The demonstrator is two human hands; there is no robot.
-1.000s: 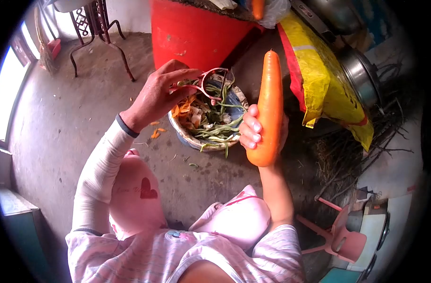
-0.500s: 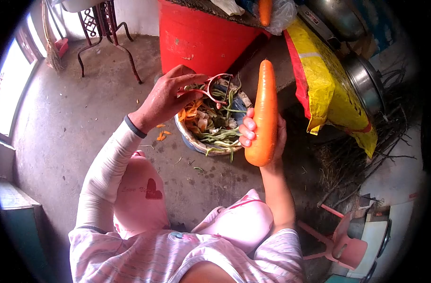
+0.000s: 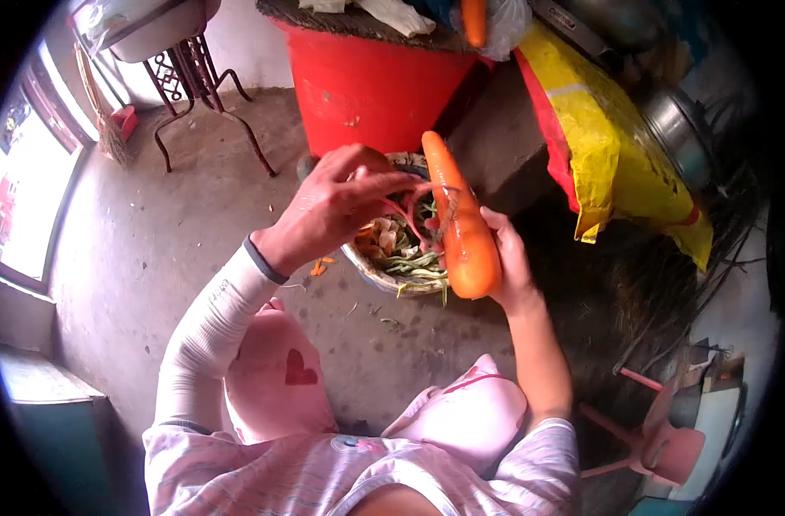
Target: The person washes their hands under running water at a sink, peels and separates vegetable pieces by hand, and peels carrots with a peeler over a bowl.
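Note:
My left hand (image 3: 341, 193) grips a pink peeler (image 3: 407, 211), its blade end lying against the side of the carrot. The large orange carrot (image 3: 472, 245) is held in my right hand (image 3: 513, 258), wrapped round its thick lower end, with the narrow tip pointing up and slightly left. Below both hands stands a bucket (image 3: 377, 277) holding green bean-like scraps, pale peelings and orange peel. Part of the bucket is hidden by my left hand and the carrot.
A big red tub (image 3: 371, 86) stands beyond the bucket, with another carrot (image 3: 473, 21) on top. To the right are a yellow sack (image 3: 582, 120), a metal pot (image 3: 680, 129) and a pink chair (image 3: 668, 447). A broom (image 3: 104, 129) leans at far left.
My left hand has brought the peeler rightward onto the carrot. The carrot now tilts more to the left at its tip, and the whole view has shifted slightly.

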